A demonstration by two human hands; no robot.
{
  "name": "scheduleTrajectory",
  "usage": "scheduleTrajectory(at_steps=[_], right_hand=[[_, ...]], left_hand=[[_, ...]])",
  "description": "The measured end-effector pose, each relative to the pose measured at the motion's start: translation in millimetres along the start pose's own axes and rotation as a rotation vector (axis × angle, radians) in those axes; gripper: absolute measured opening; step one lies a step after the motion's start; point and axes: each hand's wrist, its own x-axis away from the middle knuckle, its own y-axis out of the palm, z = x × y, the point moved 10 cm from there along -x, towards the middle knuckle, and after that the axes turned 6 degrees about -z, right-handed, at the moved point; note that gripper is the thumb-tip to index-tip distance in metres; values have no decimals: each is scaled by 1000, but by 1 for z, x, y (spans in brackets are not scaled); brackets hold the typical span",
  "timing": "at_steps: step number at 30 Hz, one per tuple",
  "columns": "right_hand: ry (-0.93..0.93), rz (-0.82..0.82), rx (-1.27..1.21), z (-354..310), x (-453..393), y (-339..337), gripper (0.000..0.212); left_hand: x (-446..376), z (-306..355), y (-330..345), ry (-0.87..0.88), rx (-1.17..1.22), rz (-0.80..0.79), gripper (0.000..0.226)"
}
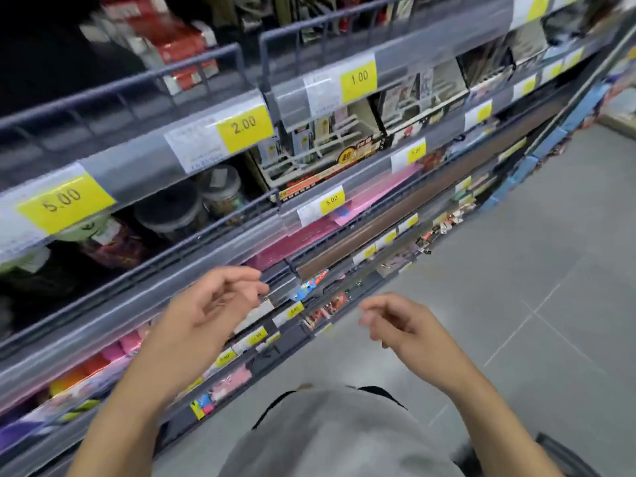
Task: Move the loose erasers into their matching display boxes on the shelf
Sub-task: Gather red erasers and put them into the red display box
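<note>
Erasers: none clearly visible | shelf (pixel 206 290) rail before both hands | fingers loose, empty

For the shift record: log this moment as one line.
left hand: empty, fingers loosely curled, before shelf rail | right hand: empty, over floor | erasers: none held | image blurred

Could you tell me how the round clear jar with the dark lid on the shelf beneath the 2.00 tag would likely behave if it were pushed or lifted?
The round jar stands upright behind the wire rail, so a push would probably slide it, not tip it. On its side it would likely roll. Its clear wall looks like smooth plastic, possibly slippery, and its contents are too blurred to judge weight.
</note>
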Motion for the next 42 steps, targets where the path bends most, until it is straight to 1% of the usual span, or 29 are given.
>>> scheduleTrajectory(at_steps=[4, 8, 12, 14, 16, 18, 20, 21, 23, 27, 29, 30, 33, 36, 39, 41, 42], right_hand=[[-212, -164, 92, -85, -39, 8, 13], [-457, -259, 240, -180, -57, 16, 18], [-711, -274, 301, -269, -61, 23, 25], [-842, -244, 374, -307, -62, 25, 24], [-968, -189, 488, -340, -64, 28, 21], [-1031, -137, 641, -366, -74, 33, 23], [-1011, -104, 832, -384, -92, 41, 27], [-988, -98, 915, -390, -103, 45, 29], [-926, -134, 1021, -397, -124, 54, 31], [-743, -268, 1125, -392, -162, 67, 28], [-661, -323, 1114, -387, -175, 71, 28], [-648, -340, 1099, -386, -180, 73, 28], [-679, -324, 1031, -390, -183, 71, 26], [-791, -291, 890, -400, -164, 67, 24], [-957, -353, 752, -408, -128, 77, 26], [-1021, -411, 708, -410, -110, 89, 27], [-1050, -429, 695, -411, -103, 94, 25]], left_hand=[[22, 73, -33, 230, -60, 196, 28], [43, 135, -60, 386, -226, 472, 25], [50, 179, -85, 442, -558, 737, 25], [48, 193, -93, 462, -753, 841, 32], [39, 198, -100, 423, -941, 910, 39], [25, 196, -106, 309, -1094, 921, 42], [16, 189, -108, 195, -1196, 902, 42], [14, 187, -108, 168, -1227, 898, 41], [14, 186, -107, 160, -1265, 905, 38], [15, 188, -106, 171, -1296, 907, 35], [16, 189, -106, 184, -1282, 906, 34], [16, 189, -106, 185, -1277, 905, 34], [17, 189, -106, 175, -1245, 881, 38], [17, 191, -112, 159, -1097, 844, 49], [14, 204, -118, 224, -867, 823, 56], [6, 212, -124, 264, -720, 789, 55], [1, 215, -126, 280, -658, 764, 50]])
